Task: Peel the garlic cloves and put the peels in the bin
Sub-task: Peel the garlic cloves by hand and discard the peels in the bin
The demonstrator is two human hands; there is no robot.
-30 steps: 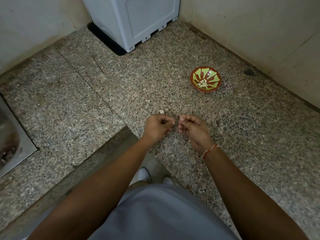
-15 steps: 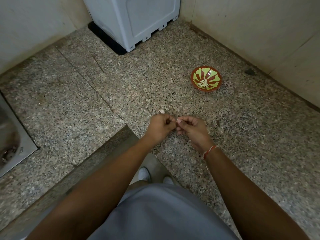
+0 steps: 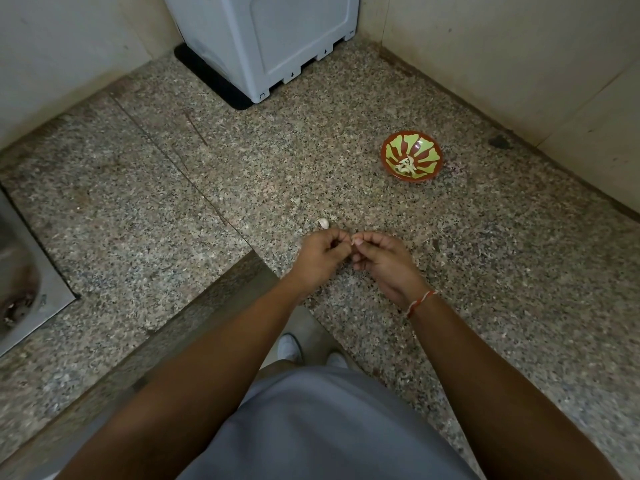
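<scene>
Nearest, grey cloth over the person's lap (image 3: 322, 431) fills the bottom, w/ white shoes (image 3: 290, 347) showing just beyond it, below the edge of the speckled granite countertop (image 3: 173, 209). Both forearms reach fwd over that counter; a red-and-white thread bracelet (image 3: 419, 302) sits on the right wrist. The left hand (image 3: 320, 256) and right hand (image 3: 381, 259) meet fingertip to fingertip, fingers curled, both pinching a small pale garlic clove (image 3: 354, 241) between them; only a sliver of it shows, so peel vs. flesh can't be told. Just past the left hand, a second whitish garlic clove (image 3: 323, 223) lies on the counter, apart from the fingers. Farther off to the right, a small red-and-green striped bowl (image 3: 424, 148) holds pale garlic bits (image 3: 404, 165). At far left, a steel sink (image 3: 20, 271) is partly in view. At the back, a light grey plastic appliance (image 3: 273, 39) stands in the corner btw cream tiled walls (image 3: 519, 64).
</scene>
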